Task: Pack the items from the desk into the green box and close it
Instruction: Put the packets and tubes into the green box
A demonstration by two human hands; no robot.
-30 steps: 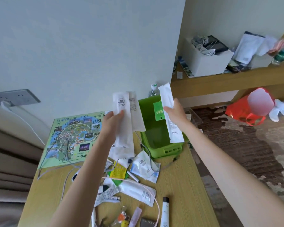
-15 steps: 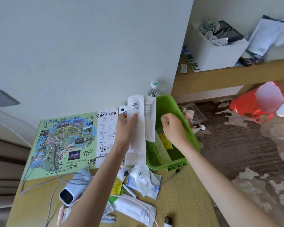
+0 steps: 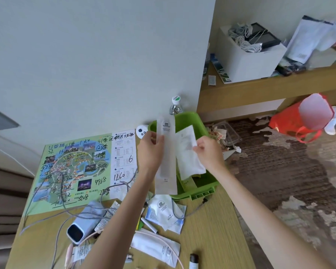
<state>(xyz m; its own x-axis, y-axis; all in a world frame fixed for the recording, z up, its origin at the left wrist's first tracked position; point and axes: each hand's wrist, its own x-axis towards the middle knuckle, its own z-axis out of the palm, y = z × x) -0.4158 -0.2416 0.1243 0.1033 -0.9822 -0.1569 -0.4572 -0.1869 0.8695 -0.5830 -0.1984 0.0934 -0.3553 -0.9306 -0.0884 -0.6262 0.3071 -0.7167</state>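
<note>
Two packets are up over the desk (image 3: 211, 233) right now. Far left, a map (image 3: 76, 171) lies flat with grey cables (image 3: 126, 183) trailing over it, and a pale power bank (image 3: 83, 224) sits just below. Moving in: the left hand (image 3: 150, 152) grips a long packet (image 3: 166, 156) by its upper part, upright, its lower end hanging in front of the green box's near-left corner. Loose sachets (image 3: 162, 209) lie on the desk beneath. A bottle (image 3: 176, 105) stands at the wall behind the green box (image 3: 202, 192), which sits open-topped at the desk's far right edge with a few things inside. The right hand (image 3: 209, 154) pinches a shorter packet (image 3: 188, 152), tilted, above that opening. Off right, a red bag (image 3: 287, 123) sits on the floor.
</note>
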